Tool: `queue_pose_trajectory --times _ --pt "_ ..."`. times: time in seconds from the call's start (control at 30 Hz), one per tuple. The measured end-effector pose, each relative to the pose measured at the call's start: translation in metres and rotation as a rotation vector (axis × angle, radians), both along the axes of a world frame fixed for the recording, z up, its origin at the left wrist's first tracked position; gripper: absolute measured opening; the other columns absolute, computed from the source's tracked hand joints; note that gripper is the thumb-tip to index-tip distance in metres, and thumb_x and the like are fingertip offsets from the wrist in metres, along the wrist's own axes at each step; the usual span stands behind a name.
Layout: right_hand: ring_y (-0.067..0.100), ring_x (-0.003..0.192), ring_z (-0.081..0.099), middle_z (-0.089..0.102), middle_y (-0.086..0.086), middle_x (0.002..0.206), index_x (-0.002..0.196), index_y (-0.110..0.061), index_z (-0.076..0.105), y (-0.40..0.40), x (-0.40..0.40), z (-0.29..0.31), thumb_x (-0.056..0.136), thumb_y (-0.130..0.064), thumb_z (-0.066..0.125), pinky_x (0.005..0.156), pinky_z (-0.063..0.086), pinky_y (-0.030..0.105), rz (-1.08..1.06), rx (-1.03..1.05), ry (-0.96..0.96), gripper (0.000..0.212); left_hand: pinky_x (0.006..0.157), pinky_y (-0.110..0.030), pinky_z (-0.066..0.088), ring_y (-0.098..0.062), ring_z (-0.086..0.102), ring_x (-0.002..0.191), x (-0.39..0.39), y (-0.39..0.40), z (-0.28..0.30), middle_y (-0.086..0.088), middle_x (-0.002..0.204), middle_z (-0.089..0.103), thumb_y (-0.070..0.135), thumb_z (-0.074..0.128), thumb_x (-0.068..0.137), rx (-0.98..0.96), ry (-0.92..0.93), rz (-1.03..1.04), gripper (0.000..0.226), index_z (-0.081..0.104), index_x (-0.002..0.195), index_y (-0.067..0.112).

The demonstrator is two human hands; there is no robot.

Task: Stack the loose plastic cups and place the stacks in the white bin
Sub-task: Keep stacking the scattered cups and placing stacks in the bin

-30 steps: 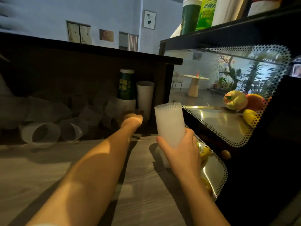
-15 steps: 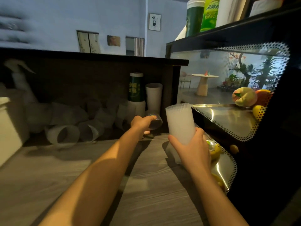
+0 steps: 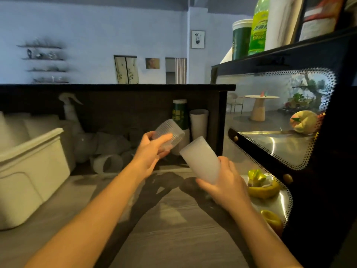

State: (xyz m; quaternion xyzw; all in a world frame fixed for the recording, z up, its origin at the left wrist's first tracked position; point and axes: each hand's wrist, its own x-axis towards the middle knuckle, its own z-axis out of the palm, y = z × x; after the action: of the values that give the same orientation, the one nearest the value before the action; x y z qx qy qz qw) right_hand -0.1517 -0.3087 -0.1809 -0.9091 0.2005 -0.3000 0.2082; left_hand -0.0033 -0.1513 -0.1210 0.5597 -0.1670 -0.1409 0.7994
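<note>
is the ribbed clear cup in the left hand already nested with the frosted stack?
No: the left hand holds the ribbed clear plastic cup apart from the frosted white cup stack gripped by the right hand.

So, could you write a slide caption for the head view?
Left hand holds a ribbed cup beside the cup stack in the right hand.

**Dim café corner with pale blue walls**

A pale blue wall (image 3: pixel 92 31) carries small framed pictures (image 3: pixel 198 39) and blurred wall shelves (image 3: pixel 45 63). A dark wooden counter ledge (image 3: pixel 116 87) runs across the middle above a grey wood-grain desk (image 3: pixel 173 229). Through the glass display case (image 3: pixel 280 113) at right stands a round pale pedestal table (image 3: pixel 258 107)
</note>
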Motion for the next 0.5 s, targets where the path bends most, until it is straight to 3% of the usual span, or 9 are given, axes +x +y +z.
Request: queue_pose_trajectory --times 0.13,0.23,0.37,0.5 --pt "0.016 0.100 0.050 0.044 -0.004 0.115 0.125 -0.028 0.034 0.008 0.003 -0.004 0.067 -0.065 0.071 0.071 0.048 0.033 0.082 -0.030 -0.049 0.077 0.099 -0.037 0.052 -0.019 0.066 0.110 -0.016 0.005 -0.009 -0.009 0.125 0.064 0.018 0.071 0.086 0.068 -0.169 -0.024 0.050 0.051 0.131 0.012" --pt "0.014 0.101 0.049 0.043 -0.007 0.116 0.127 -0.029 0.033 0.010 0.004 -0.006 0.067 -0.064 0.072 0.070 0.048 0.030 0.120 -0.023 -0.056 0.079 0.096 -0.034 0.053 -0.016 0.063 0.114 -0.020 0.007 -0.015 -0.004 0.123 0.065 0.024 0.070 0.088 0.149 -0.305 0.013 0.046 0.055 0.130 0.013" --pt "0.010 0.100 0.049 0.043 -0.010 0.117 0.129 -0.032 0.032 0.010 0.006 -0.009 0.066 -0.065 0.072 0.075 0.053 0.031 0.172 -0.020 -0.079 0.081 0.096 -0.033 0.052 -0.014 0.062 0.115 -0.019 0.012 -0.016 -0.001 0.123 0.064 0.030 0.066 0.090 0.188 -0.376 0.035 0.043 0.056 0.130 0.017" --pt "0.006 0.096 0.046 0.037 -0.014 0.112 0.131 -0.031 0.032 0.015 0.010 -0.011 0.068 -0.066 0.071 0.069 0.046 0.021 0.186 -0.003 -0.129 0.083 0.098 -0.032 0.050 -0.012 0.060 0.116 -0.024 0.011 -0.019 0.004 0.123 0.064 0.047 0.062 0.088 0.270 -0.470 0.009 0.049 0.056 0.129 0.022"
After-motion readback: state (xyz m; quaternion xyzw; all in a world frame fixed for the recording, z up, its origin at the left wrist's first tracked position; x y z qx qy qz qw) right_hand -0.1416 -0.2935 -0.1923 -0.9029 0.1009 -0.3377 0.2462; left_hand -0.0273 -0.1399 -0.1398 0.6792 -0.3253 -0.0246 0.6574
